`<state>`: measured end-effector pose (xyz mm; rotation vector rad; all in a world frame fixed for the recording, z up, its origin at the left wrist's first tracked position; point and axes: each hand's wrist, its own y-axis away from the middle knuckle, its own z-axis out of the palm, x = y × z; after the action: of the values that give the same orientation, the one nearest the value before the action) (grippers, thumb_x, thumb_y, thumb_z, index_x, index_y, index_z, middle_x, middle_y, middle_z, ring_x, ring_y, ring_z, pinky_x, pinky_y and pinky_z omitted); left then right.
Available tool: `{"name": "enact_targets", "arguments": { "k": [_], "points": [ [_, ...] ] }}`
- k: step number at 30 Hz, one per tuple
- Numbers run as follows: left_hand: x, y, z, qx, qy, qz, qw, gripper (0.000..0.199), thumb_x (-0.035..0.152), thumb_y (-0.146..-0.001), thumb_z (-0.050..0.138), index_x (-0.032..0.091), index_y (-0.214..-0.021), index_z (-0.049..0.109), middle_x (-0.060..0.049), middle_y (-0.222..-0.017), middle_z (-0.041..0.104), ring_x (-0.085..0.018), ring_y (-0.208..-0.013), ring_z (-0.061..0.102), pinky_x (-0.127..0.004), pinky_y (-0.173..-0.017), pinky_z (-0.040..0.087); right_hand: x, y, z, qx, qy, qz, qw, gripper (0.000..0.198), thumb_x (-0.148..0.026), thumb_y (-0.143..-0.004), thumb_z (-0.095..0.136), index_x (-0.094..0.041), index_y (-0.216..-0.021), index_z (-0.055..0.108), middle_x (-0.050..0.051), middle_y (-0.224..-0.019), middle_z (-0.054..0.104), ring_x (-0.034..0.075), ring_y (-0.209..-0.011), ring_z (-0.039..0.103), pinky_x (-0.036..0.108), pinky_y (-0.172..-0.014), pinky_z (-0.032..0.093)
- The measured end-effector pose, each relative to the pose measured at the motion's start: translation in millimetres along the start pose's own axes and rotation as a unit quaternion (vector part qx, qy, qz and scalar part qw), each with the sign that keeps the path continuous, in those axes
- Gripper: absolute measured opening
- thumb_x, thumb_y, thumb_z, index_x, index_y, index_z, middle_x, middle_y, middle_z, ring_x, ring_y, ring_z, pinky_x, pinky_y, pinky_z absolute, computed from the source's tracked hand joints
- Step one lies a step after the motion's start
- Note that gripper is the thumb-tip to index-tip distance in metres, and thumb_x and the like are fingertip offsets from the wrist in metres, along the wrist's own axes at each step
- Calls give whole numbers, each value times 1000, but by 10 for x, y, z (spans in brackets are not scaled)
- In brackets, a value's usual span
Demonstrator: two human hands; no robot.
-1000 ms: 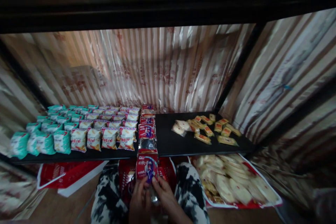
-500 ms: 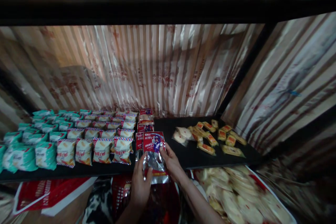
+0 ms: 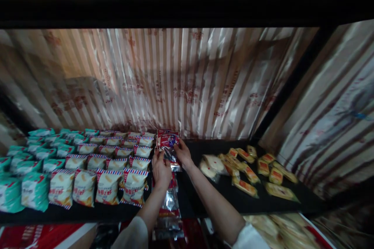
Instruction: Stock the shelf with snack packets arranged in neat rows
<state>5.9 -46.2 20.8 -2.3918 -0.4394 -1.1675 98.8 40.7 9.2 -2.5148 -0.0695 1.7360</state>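
Red-and-silver foil packet (image 3: 172, 140): your left hand (image 3: 161, 171) and right hand (image 3: 184, 154) pinch its opposite edges, toward the black shelf (image 3: 187, 191)'s rear, beside the striped-top snack bags (image 3: 134, 186). Step judged: positioning. Next move calls for even release; contact beneath unconfirmed.

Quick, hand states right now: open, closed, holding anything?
Left hand: closed, holding the left edge of a flat red-and-silver foil packet.
Right hand: closed, holding the same packet by its right edge.
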Motion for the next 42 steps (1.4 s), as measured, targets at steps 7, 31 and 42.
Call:
{"name": "enact_targets", "arguments": {
  "k": [7, 31, 42],
  "points": [
    [-122, -182, 164, -13, -72, -7, 997, 47, 9, -75, 46, 6, -121, 55, -17, -131, 50, -26, -122, 44, -35, -105, 33, 31, -245, 196, 27, 193, -14, 981, 34, -22, -81, 46, -17, -111, 61, 7, -107, 66, 19, -102, 58, 28, -91, 39],
    [-249, -232, 269, -72, -147, 45, 986, 51, 7, -74, 45, 0, -123, 50, -23, -137, 42, -30, -133, 31, -42, -107, 31, -11, -204, 285, -35, 243, 72, 967, 32, -30, -86, 38, -19, -111, 56, 7, -102, 68, 20, -96, 62, 29, -83, 43],
    [-188, 484, 56, -43, -25, 232, 971, 38, 4, -78, 38, 12, -109, 59, -15, -128, 53, -23, -127, 41, -44, -105, 38, 336, 410, 87, 152, 11, 58, 987, 48, -32, -79, 43, -11, -121, 51, 14, -122, 57, 22, -113, 53, 35, -97, 38]
  ]
}}
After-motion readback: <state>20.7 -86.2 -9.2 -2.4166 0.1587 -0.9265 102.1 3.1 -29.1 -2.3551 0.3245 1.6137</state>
